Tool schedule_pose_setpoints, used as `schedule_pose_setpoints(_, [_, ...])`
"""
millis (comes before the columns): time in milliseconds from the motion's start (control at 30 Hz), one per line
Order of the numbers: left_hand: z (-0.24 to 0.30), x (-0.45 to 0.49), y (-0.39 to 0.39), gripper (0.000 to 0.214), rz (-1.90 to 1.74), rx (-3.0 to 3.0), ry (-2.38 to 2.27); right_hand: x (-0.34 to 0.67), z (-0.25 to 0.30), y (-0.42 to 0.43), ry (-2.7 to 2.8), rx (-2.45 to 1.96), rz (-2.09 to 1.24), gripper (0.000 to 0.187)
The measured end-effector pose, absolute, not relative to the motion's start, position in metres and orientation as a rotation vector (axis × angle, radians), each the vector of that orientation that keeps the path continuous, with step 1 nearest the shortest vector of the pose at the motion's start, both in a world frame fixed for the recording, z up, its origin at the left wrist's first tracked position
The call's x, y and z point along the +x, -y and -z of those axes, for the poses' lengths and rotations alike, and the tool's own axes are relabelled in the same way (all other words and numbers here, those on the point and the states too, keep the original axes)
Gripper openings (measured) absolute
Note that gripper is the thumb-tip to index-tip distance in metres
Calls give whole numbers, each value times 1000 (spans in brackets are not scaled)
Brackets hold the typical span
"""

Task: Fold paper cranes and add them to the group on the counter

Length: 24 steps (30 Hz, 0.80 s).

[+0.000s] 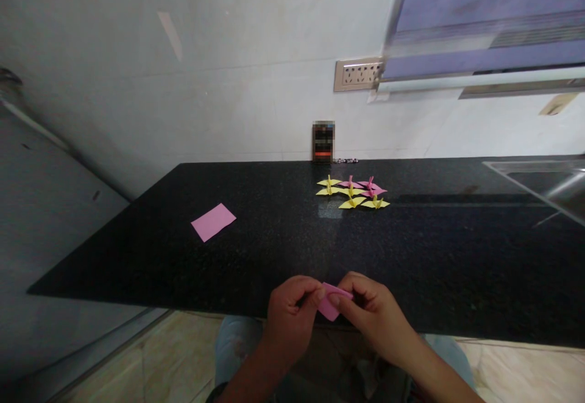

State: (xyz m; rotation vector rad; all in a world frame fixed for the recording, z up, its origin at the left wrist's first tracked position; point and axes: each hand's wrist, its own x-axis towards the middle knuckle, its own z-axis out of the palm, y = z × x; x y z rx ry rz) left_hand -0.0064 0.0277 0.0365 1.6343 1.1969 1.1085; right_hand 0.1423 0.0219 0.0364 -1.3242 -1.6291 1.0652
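Note:
Between my two hands is a small folded piece of pink paper [328, 309], held just over the counter's front edge. My left hand [292, 311] pinches its left side between thumb and fingers. On the other side, my right hand [372, 311] grips the paper's upper right, with the thumb lying across its face. Part of the paper is hidden behind the fingers. Farther back on the counter, several folded paper cranes, yellow ones [351, 202] and pink ones [372, 192], stand close together. A flat pink sheet [214, 222] lies off to the left.
The black speckled countertop [274, 238] runs along a pale tiled wall. A phone-like dark object [323, 142] leans on the wall, with a beaded strand [347, 161] beside it. A metal sink [557, 183] is at the right. Wall sockets [359, 74] sit above.

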Motion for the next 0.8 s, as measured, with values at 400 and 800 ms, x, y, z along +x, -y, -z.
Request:
schedule_pose_setpoints(400, [-32,-11,-20,14,-966,1630,-1060,155,-58,-18,2094,-1219,-944,20])
schedule_pose_setpoints(800, [-36,-15,-14,18,-1529,2058,-885,148,-53,-7,1798,-1046,-755,1])
